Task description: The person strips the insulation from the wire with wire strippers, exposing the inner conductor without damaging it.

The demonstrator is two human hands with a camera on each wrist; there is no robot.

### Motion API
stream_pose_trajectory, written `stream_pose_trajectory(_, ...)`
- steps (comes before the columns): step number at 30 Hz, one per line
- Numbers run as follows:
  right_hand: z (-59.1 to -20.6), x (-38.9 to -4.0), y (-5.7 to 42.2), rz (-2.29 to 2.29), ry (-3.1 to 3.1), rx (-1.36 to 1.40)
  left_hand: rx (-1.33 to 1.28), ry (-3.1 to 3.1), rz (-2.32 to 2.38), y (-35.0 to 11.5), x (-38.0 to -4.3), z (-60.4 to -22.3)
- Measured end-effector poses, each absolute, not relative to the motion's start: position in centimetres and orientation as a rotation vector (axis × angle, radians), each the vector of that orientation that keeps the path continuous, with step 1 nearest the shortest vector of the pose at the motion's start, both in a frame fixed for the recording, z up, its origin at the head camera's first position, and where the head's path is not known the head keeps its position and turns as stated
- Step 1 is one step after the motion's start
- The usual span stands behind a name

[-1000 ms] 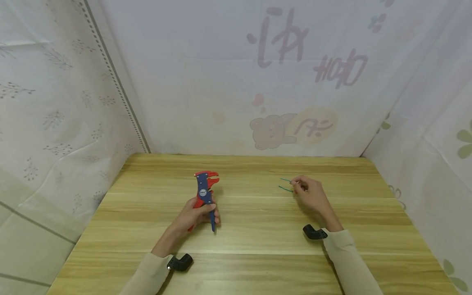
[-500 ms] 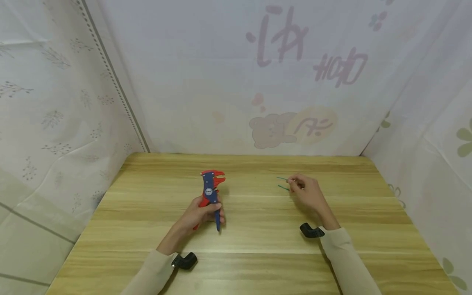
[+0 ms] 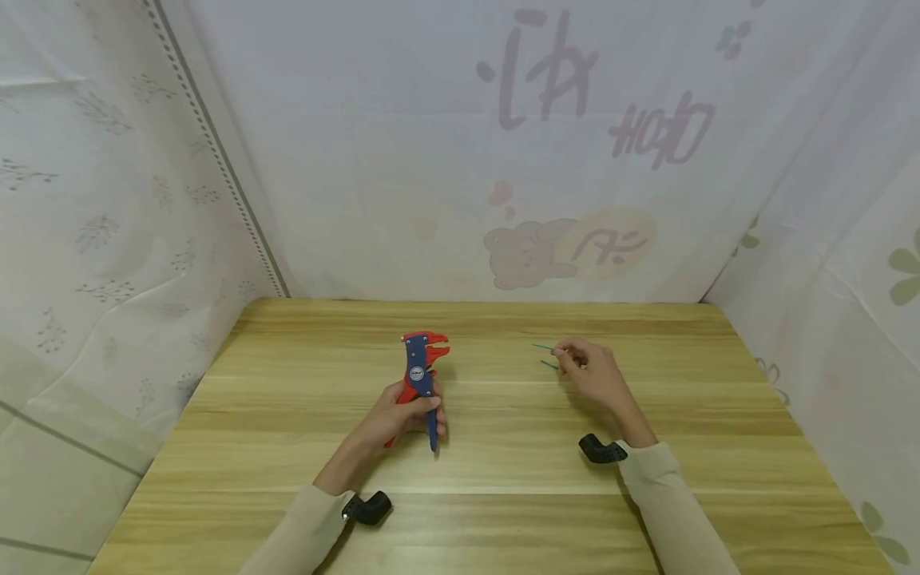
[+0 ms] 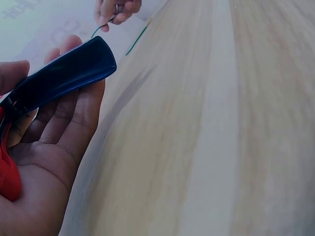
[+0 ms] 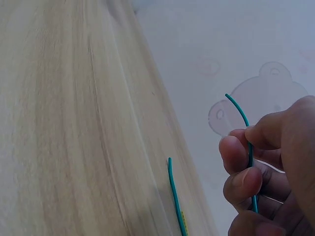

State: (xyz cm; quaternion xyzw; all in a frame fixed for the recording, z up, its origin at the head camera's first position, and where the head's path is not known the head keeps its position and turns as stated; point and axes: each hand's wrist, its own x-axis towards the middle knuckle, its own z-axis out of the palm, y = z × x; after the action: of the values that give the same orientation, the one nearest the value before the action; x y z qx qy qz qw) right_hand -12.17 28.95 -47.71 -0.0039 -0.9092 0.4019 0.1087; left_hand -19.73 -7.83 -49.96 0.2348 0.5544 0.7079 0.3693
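Observation:
My left hand [image 3: 391, 417] grips a red and blue wire stripper [image 3: 417, 361] by its handles, its red jaws pointing right. In the left wrist view the blue handle [image 4: 66, 76] lies across the fingers, with the thumb over it. To the right, my right hand [image 3: 593, 374] pinches a thin green wire [image 5: 238, 109] between thumb and index finger. A short end sticks out past the fingertips. A second green strand [image 5: 174, 187] shows lower down, with a yellow bit beside it. Whether the two strands are one wire is hidden by the hand. Stripper and wire are apart.
Both hands are above a wood-grain table [image 3: 496, 463]. A printed cloth [image 3: 388, 160] hangs behind the table's far edge, with more cloth at both sides. Black angled camera pieces [image 3: 368, 509] sit at each wrist.
My left hand has moved right with the wire stripper. My right hand has shifted slightly left with the green wire, narrowing the gap between them. Both grips look the same.

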Motion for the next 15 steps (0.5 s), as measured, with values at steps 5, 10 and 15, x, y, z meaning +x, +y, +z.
stream_pose_trajectory(5, -47.5, -12.2, 28.6, 1.21, -2.667, -0.007, 0.603, 1.417, 1.812, -7.5, -19.5, -49.8)
stream_pose_trajectory(10, -47.4, -12.4, 28.3, 1.215, -2.664, 0.0, 0.615, 1.412, 1.812, -7.1, -19.5, -49.8)
stream_pose_trajectory(15, -47.1, -12.5, 27.8, 1.218, -2.661, 0.012, 0.624, 1.408, 1.805, -6.8, -19.4, -49.7)
